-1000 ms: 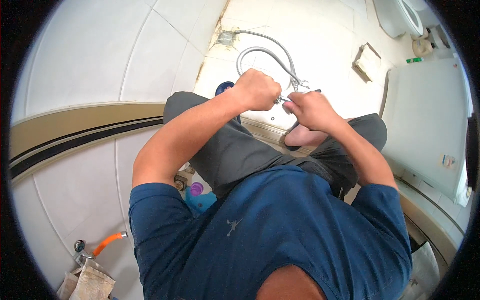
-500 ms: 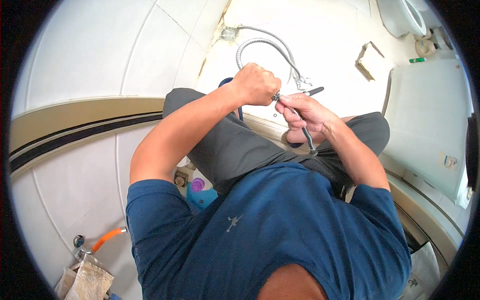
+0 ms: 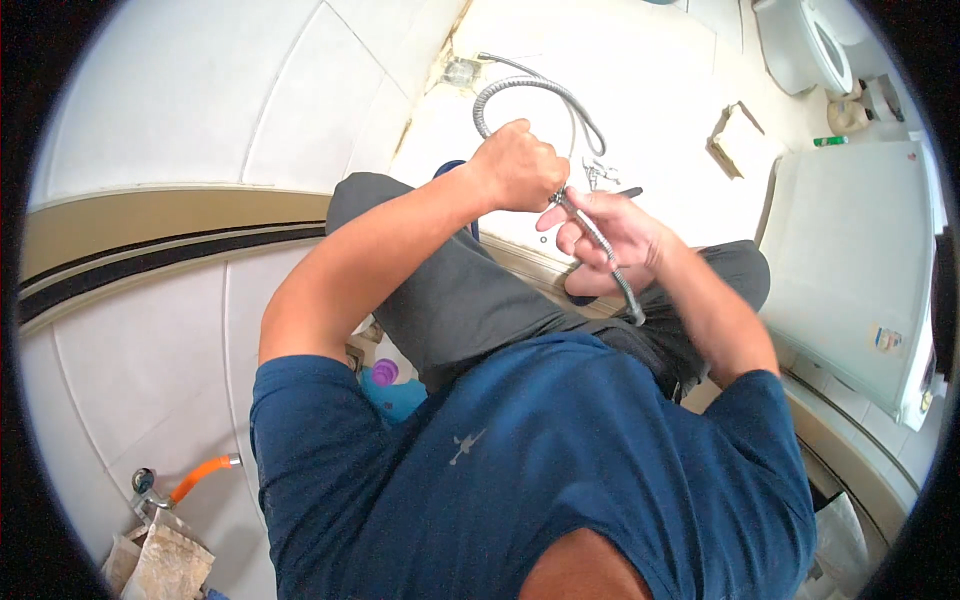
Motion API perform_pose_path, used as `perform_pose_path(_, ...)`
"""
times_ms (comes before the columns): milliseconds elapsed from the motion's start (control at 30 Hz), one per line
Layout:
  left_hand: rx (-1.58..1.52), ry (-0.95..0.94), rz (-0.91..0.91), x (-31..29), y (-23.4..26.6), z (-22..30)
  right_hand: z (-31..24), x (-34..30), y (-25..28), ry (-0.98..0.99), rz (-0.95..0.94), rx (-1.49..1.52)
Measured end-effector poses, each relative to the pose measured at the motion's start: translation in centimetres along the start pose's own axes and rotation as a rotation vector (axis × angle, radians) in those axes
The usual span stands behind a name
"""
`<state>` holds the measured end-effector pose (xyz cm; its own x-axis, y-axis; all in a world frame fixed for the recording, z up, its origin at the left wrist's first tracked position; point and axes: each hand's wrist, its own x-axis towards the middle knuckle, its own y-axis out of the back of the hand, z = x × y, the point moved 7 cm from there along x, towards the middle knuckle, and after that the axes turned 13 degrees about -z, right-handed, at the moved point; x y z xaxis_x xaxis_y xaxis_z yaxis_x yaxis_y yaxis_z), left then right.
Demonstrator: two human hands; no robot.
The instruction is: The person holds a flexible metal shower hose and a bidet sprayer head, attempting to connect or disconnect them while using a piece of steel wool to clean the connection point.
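At centre, a short metal hose (image 3: 622,284) ran across your right hand (image 3: 630,230), its fingers loosely spread; your left hand (image 3: 515,168) was closed round the upper end. Such slack support could have let it twist. Earlier, the right fingers pinched. Upper centre, a grey hose (image 3: 515,84) looped.

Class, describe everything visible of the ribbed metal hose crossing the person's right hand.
The hose is slim, ribbed and silvery, apparently metal. From the left hand, it slants down rightward across the right hand, bending gently, to a smoother silver end fitting over the dark grey trousers; whether they touch is unclear. Its upper end is partly hidden at the closed left hand.
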<state>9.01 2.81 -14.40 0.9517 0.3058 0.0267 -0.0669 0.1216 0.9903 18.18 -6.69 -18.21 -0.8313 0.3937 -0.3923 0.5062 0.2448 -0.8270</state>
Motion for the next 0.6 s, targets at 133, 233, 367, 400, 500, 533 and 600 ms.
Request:
perform_pose_path(133, -0.042, 0.011, -0.065, 0.2, -0.1, 0.2, 0.3, 0.4, -0.4, 0.152, 0.031, 0.115)
perform_pose_path(233, -0.175, 0.124, -0.298, 0.3, -2.0, 0.5, -3.1, -1.1, 1.4, 0.011, 0.405, -1.198)
perform_pose_path(367, -0.657, 0.206, -0.471, 0.0, -4.1, 0.0, -3.8, -1.9, -1.0, -0.013, 0.567, -1.849)
perform_pose_path(400, -0.658, 0.206, -0.463, 0.1, -3.0, 0.2, -4.2, -2.1, -1.3, -0.034, 0.559, -1.797)
perform_pose_path(500, -0.292, 0.075, -0.411, 0.8, 0.2, 1.5, -3.4, -2.2, 0.5, -0.149, 0.408, -1.147)
perform_pose_path(533, -0.296, 0.081, -0.411, 0.5, -0.2, 1.4, -3.3, -2.2, 0.7, -0.153, 0.402, -1.148)
perform_pose_path(600, -0.234, 0.061, -0.344, 0.3, -0.4, 1.3, -0.6, -1.6, 0.2, -0.139, 0.088, -0.149)
